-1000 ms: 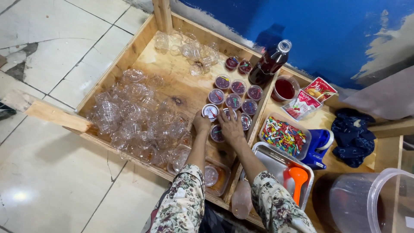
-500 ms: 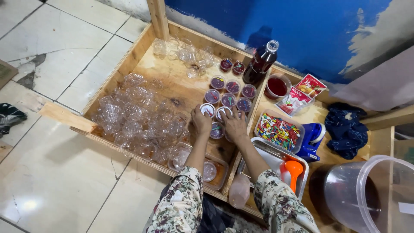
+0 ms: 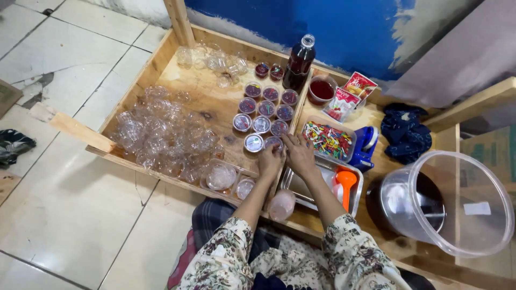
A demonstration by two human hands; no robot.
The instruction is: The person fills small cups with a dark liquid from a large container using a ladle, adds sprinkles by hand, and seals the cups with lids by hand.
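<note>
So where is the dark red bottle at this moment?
In the head view, the dark red bottle stands upright at the far side of the wooden tray, against the blue wall, between the filled small cups and the red bowl.

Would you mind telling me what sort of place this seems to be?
Probably a small home food-prep spot on a tiled floor: a wooden tray holds filled dessert cups, beside a syrup bottle and a tub of coloured sprinkles.

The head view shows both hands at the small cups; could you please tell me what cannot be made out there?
- Head view: the small cup under the left hand and right hand; fingers hide its lid and contents.
- Metal tray: the right forearm covers part of it.
- Big clear tub: glare blurs what is inside.
</note>
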